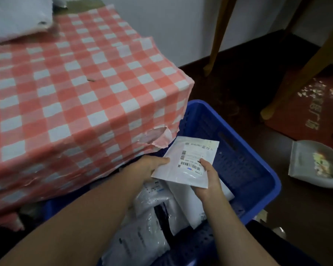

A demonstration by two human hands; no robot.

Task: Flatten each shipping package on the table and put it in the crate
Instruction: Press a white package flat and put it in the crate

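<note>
White flat package (188, 162) held just above blue crate (244, 166), label up (barcode legible from my feed). Left hand (150, 167) grips its left edge, right hand (210, 179) pinches right edge, thumb on label. Other packages (150, 217) lie in crate, beside checked table (75, 83).

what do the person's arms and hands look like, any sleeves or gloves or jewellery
No gloves on the left hand or the right hand, and no rings, watch or bracelets show. The left forearm and right forearm are bare as far as the frame reaches; no sleeve is in view.
</note>
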